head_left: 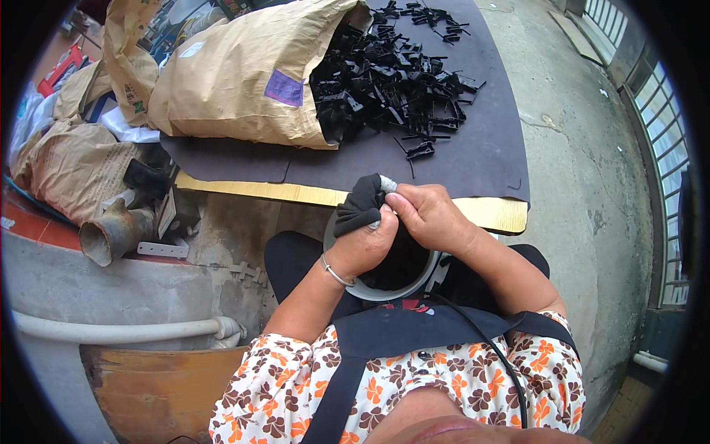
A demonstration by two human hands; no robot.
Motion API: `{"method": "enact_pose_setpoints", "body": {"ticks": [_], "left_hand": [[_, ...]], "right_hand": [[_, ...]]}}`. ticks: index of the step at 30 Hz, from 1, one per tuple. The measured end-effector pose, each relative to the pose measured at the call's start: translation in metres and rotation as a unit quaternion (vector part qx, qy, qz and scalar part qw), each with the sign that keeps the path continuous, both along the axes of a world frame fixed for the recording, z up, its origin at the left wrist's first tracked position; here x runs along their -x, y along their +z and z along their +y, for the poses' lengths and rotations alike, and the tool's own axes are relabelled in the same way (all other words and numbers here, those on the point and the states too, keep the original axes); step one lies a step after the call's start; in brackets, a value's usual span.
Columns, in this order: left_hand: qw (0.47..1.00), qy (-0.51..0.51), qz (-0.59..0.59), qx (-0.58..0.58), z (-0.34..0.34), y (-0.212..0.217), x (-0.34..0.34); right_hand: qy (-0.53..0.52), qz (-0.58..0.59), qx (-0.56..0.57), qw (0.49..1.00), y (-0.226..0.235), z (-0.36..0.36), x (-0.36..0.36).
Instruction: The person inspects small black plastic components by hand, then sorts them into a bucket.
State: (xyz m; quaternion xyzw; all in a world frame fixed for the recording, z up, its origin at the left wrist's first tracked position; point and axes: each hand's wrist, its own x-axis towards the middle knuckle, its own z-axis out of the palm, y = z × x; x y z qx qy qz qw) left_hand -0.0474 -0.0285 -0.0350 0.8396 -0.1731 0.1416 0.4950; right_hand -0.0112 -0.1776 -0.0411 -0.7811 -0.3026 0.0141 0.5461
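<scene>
- Sack [229,89] is showing creased, matt paper.
- Small parts [392,85] are showing black plastic.
- Black cloth [357,211] is looking matt.
- Bracelet [334,274] is showing glossy metal.

A broad open stretch of the desk [495,140] runs along its right edge down to the near right corner, giving easy passage from the side. Along the near edge a bare strip lies open, narrow before the paper sack [229,81] and pinched further right by a stray black part [421,150]. The sack blocks the left side; its mouth and the heap of black parts [392,81] fill the middle up to the far edge. Below the near edge, knees [529,259] flank the bucket [377,294], with both hands [433,216] above its opening.
</scene>
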Motion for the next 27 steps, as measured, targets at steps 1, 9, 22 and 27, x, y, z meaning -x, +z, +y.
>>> {"method": "enact_pose_setpoints", "body": {"ticks": [1, 9, 22, 27], "left_hand": [[1.0, -0.001, 0.0, 0.0, 0.001, -0.002, 0.0], [0.995, 0.078, -0.053, -0.02, 0.001, -0.009, 0.005], [0.956, 0.119, -0.148, -0.222, 0.022, 0.002, -0.008], [0.981, 0.108, -0.117, -0.114, 0.009, 0.012, -0.024]], "right_hand": [[-0.009, 0.002, -0.01, 1.0, -0.002, 0.004, 0.003], [0.016, 0.068, -0.048, 0.996, -0.011, 0.016, 0.002], [-0.186, -0.222, 0.255, 0.923, -0.023, -0.016, -0.029], [-0.06, -0.374, 0.169, 0.91, -0.006, -0.016, -0.013]]}}
